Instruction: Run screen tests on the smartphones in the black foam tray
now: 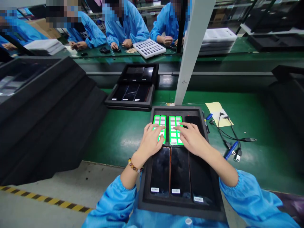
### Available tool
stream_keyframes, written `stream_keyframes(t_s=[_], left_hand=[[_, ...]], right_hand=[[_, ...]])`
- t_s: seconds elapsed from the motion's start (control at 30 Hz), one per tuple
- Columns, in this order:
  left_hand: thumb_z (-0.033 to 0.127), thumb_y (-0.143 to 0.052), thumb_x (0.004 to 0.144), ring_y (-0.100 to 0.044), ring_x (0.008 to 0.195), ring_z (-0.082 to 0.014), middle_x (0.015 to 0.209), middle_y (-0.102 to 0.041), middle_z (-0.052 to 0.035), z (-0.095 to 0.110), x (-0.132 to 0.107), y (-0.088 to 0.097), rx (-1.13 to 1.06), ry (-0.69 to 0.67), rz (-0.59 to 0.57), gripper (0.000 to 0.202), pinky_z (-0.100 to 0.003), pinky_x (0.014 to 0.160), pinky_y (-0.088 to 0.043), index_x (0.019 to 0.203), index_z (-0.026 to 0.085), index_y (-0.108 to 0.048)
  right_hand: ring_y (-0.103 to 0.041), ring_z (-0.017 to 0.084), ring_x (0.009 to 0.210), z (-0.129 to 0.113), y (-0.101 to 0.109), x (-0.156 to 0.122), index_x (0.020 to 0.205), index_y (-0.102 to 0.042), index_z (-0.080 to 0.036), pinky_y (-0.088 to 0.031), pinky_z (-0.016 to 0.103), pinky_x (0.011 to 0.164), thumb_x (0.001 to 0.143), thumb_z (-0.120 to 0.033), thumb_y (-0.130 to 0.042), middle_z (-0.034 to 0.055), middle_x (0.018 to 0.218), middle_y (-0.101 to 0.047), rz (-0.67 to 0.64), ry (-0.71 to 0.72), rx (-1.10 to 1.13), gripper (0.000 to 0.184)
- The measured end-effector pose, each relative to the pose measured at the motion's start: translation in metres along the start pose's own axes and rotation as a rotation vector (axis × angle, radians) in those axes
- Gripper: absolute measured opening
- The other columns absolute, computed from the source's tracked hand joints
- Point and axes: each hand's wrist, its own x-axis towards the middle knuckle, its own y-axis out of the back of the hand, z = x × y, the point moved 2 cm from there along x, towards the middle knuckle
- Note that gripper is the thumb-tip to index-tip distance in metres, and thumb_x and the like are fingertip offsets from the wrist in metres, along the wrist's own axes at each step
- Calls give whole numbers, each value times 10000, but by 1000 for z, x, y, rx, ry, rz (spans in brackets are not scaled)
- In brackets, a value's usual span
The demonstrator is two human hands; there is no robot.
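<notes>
A black foam tray (182,205) lies in front of me with several smartphones set in two rows. In its far row, the left phone (156,120) and the middle phone (175,140) are lit with green and white grids. My left hand (152,137) rests over the left lit phone, fingers spread and a fingertip at its screen. My right hand (192,137) reaches over the middle lit phone, index finger extended to its screen. The far-right phone (193,119) is dark. Three dark phones fill the near row, among them a near-left phone (160,171), each with a white label.
Black cables (223,133), a blue pen (231,150) and yellow paper (213,107) lie right of the tray. Another phone tray (130,106) stands ahead left. Stacked black foam trays (52,123) rise at left. A white post (190,63) stands ahead. Co-workers sit across the line.
</notes>
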Motion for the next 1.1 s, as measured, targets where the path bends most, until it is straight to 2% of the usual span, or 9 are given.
stream_keyframes(t_s=[0.07, 0.17, 0.33, 0.47, 0.6, 0.67, 0.8, 0.97, 1.1], left_hand=[[172, -484, 1026, -606, 1316, -263, 1299, -767, -39, 2, 2, -1, -8, -20, -12, 389, -533, 1294, -307, 1370, 266, -639], [161, -482, 1023, -619, 1293, -267, 1271, -777, -37, -6, -1, 4, 19, 48, 48, 368, -554, 1293, -292, 1326, 271, -657], [146, -486, 1020, -651, 1225, -293, 1133, -806, -46, -19, -16, 14, 97, 154, 140, 322, -605, 1272, -283, 1251, 257, -680], [151, -518, 999, -646, 1245, -287, 1193, -797, -46, -4, -19, 8, 53, 86, 83, 334, -580, 1267, -315, 1274, 257, -676], [160, -519, 1001, -626, 1299, -278, 1268, -780, -45, 11, -14, 2, 5, -6, 5, 364, -546, 1296, -305, 1325, 255, -655], [158, -510, 1005, -622, 1307, -279, 1265, -781, -43, 7, -14, 4, 15, 9, 8, 372, -557, 1302, -293, 1333, 263, -651], [143, -491, 1010, -633, 1276, -299, 1196, -797, -51, -12, -17, 13, 79, 117, 85, 367, -612, 1283, -287, 1313, 266, -657], [151, -494, 1003, -622, 1263, -336, 1206, -790, -84, -16, -7, 11, 146, 163, 124, 367, -630, 1272, -304, 1324, 235, -652], [177, -528, 1002, -611, 1303, -306, 1265, -779, -63, -3, 9, 1, 76, 48, 30, 383, -581, 1297, -307, 1371, 230, -619]], right_hand=[[-541, 320, 1453, 9, 6, -11, 1419, -655, -228, -387, 551, 1176, 1061, -180, -394, 109, 1414, -733, 26, -41, -23, 446], [-531, 328, 1463, 19, 12, -22, 1408, -661, -214, -383, 554, 1178, 1064, -190, -381, 114, 1367, -754, 46, -98, -38, 444], [-542, 329, 1453, 16, 9, -15, 1398, -671, -206, -390, 548, 1161, 1058, -182, -391, 113, 1348, -761, 56, -98, -28, 441], [-554, 333, 1436, 11, 5, -6, 1414, -668, -215, -395, 548, 1148, 1056, -188, -410, 120, 1321, -770, 52, -78, -22, 442], [-542, 331, 1447, 16, 4, -10, 1430, -655, -206, -395, 550, 1154, 1068, -201, -392, 125, 1350, -762, 47, -81, -31, 447], [-538, 335, 1450, 23, 5, -12, 1422, -660, -203, -397, 556, 1156, 1072, -210, -385, 126, 1342, -767, 52, -98, -43, 445], [-550, 344, 1431, 30, 5, -8, 1415, -668, -214, -399, 576, 1155, 1068, -216, -385, 127, 1326, -771, 76, -110, -48, 448], [-531, 333, 1449, 12, -6, 19, 1434, -645, -213, -391, 567, 1168, 1054, -201, -396, 136, 1400, -732, 12, -35, 25, 454], [-515, 326, 1478, -2, -10, 29, 1421, -645, -214, -379, 571, 1175, 1065, -209, -395, 132, 1432, -717, -42, 15, 32, 435]])
